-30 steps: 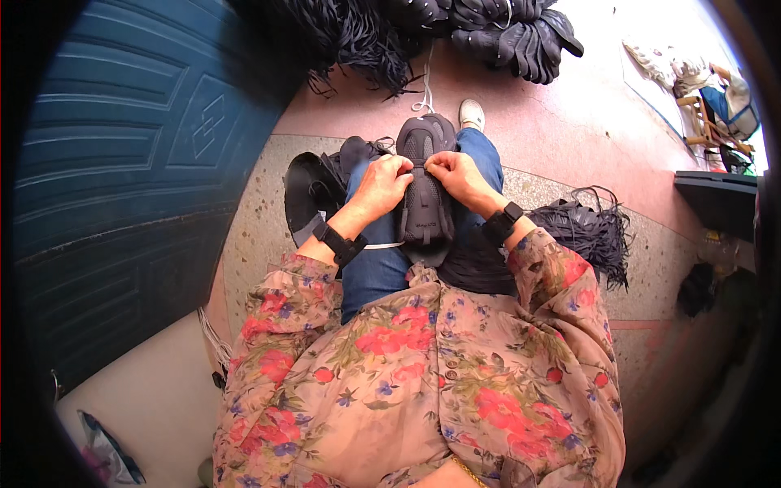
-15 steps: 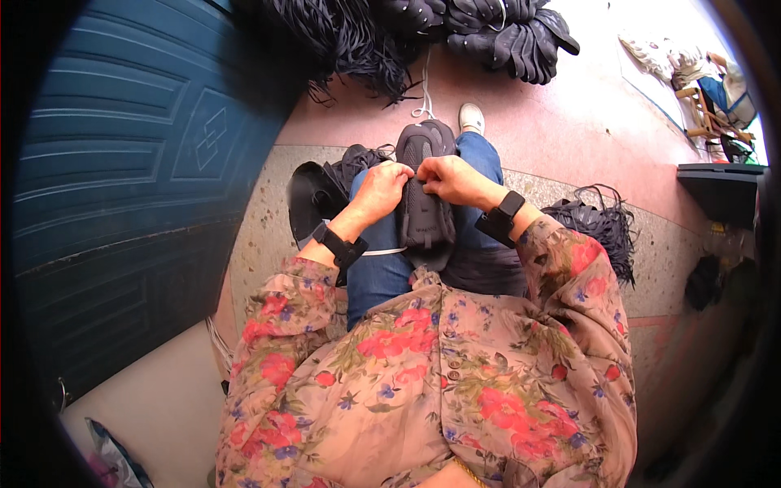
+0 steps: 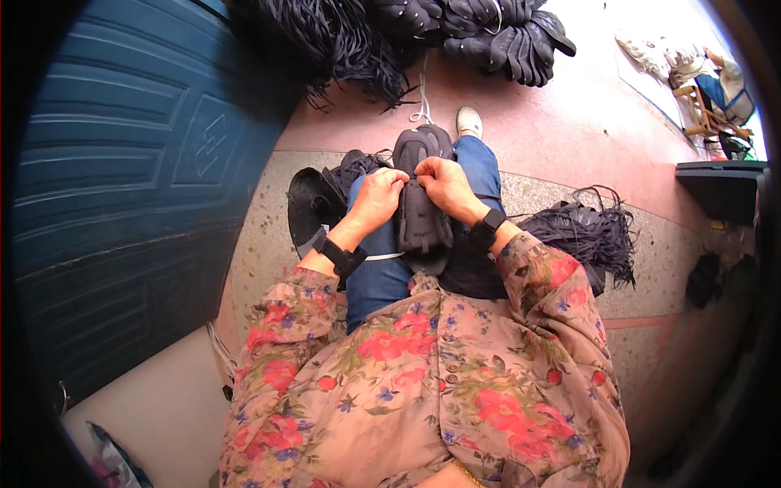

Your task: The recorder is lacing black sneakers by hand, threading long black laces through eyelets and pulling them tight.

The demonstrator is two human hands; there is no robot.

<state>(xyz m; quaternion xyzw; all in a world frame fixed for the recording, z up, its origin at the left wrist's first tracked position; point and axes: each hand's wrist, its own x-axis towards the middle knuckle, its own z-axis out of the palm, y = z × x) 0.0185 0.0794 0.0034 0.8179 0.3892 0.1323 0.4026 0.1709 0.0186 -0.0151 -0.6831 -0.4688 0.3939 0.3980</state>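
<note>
A black shoe upper (image 3: 425, 218) with a mesh toe lies lengthwise on my lap, toe end away from me. My left hand (image 3: 377, 198) is closed at its left edge, with thumb and fingertips pinched together. From the right, my right hand (image 3: 446, 189) pinches at the middle of the same upper, the fingertips of both hands close to each other. Whether a thin lace or strip lies between the fingertips is too small to make out. Another dark piece shows beneath the upper, toward my body.
Left of my knee lie a dark round container (image 3: 307, 203) and black pieces with straps. A heap of black stringy pieces (image 3: 582, 232) lies at right. Bundled black uppers (image 3: 512, 49) hang ahead, beside a white cord (image 3: 423, 98). A blue panelled door (image 3: 122, 146) stands at left.
My right hand has moved slightly up and left, closer to the left fingertips, and its forearm has drawn inward. The shoe upper has shifted a little.
</note>
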